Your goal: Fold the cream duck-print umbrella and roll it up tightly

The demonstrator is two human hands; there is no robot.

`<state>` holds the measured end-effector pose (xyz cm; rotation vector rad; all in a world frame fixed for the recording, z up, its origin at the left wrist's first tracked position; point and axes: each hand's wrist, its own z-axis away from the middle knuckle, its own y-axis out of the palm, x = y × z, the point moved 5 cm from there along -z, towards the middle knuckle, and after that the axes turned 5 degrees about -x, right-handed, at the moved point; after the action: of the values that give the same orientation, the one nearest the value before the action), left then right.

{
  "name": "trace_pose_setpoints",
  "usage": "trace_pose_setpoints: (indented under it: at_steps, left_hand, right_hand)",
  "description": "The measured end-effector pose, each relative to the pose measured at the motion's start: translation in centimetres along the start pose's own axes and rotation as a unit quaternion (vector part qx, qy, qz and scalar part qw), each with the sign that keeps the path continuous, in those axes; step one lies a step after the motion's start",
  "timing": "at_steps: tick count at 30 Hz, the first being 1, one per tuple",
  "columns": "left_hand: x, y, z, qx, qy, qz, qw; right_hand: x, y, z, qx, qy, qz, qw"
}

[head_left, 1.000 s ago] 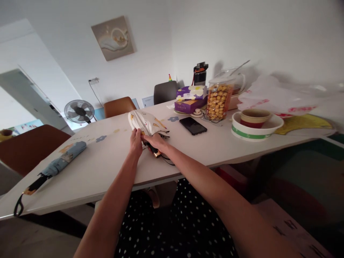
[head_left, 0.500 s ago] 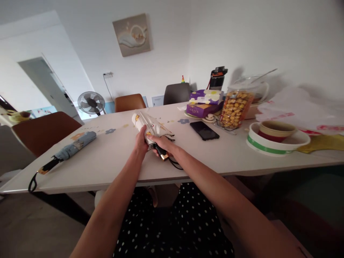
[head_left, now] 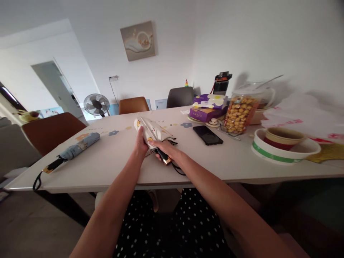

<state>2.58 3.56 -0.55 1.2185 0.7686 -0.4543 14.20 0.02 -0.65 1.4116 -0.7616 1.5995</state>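
Note:
A folded white umbrella (head_left: pixel 152 129) with small yellow prints lies on the white table (head_left: pixel 113 161) in front of me. My left hand (head_left: pixel 141 145) is wrapped round its canopy from the left. My right hand (head_left: pixel 164 147) grips it near the dark handle with a gold band (head_left: pixel 167 160), and a black wrist strap trails toward the table's edge. A second folded umbrella (head_left: pixel 76 149), pale blue with a black handle and strap, lies apart at the left end of the table.
A black phone (head_left: pixel 208 135) lies to the right. Behind it stand a purple box (head_left: pixel 205 111), a jar of yellow snacks (head_left: pixel 238 114) and a black bottle (head_left: pixel 221 83). Nested bowls (head_left: pixel 285 146) and plastic bags (head_left: pixel 303 114) sit far right. Brown chairs (head_left: pixel 52 130) and a fan (head_left: pixel 96 105) stand beyond.
Both hands have stayed on the white umbrella, and the left has closed further round the canopy. The camera has swung, so the scene has shifted right and down in view.

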Motion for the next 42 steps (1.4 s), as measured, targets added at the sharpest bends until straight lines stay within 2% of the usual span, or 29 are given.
trace_pose_setpoints:
  at_steps: [2, 5, 9, 12, 14, 20, 27, 29, 33, 37, 39, 41, 42]
  left_hand:
    - [-0.9, -0.6, -1.5, -0.020, 0.007, 0.000, 1.000]
    - [-3.1, -1.6, -3.8, -0.086, 0.024, -0.022, 0.996]
    - [-6.3, -1.9, -5.4, -0.074, 0.083, -0.054, 0.992]
    - [-7.8, -2.9, -5.0, -0.096, 0.113, -0.045, 0.988]
    - [-8.4, -3.8, -4.3, -0.105, 0.130, -0.038, 0.985]
    - [-9.7, -4.0, -2.7, -0.010, 0.182, -0.076, 0.980]
    - [-10.1, -3.8, -2.0, -0.003, 0.232, -0.093, 0.968]
    - [-9.9, -4.0, -2.1, -0.033, 0.240, -0.109, 0.964]
    - [-9.1, -4.5, -2.3, -0.134, 0.275, -0.140, 0.942]
    - [-7.1, -4.2, -2.5, -0.202, 0.220, -0.192, 0.935]
    - [-6.5, -3.8, -1.9, -0.249, 0.212, -0.210, 0.922]
    - [-6.1, -3.0, -0.8, -0.267, 0.223, -0.202, 0.915]
    - [-5.7, -2.3, -0.3, -0.248, 0.221, -0.193, 0.923]
  right_hand:
    - [0.0, 0.1, 0.1, 0.015, 0.018, -0.005, 1.000]
    - [-0.1, 0.5, 0.2, 0.074, 0.053, -0.031, 0.995]
    - [0.5, 1.3, 0.5, 0.196, 0.072, -0.114, 0.971]
    - [1.3, 1.5, 0.8, 0.267, 0.075, -0.153, 0.949]
    - [1.7, 1.4, 0.9, 0.292, 0.082, -0.169, 0.938]
    - [2.3, 1.2, 1.0, 0.322, 0.071, -0.199, 0.923]
    - [2.3, 1.2, 0.9, 0.312, 0.077, -0.186, 0.929]
    - [2.3, 1.3, 0.9, 0.312, 0.078, -0.184, 0.929]
    - [2.2, 1.3, 0.9, 0.298, 0.070, -0.187, 0.934]
    - [2.0, 1.1, 0.7, 0.252, 0.057, -0.167, 0.951]
    - [2.1, 0.9, 0.6, 0.228, 0.036, -0.167, 0.959]
    - [2.2, 0.6, 0.4, 0.183, 0.000, -0.168, 0.969]
    - [2.2, 0.4, 0.3, 0.152, -0.020, -0.163, 0.975]
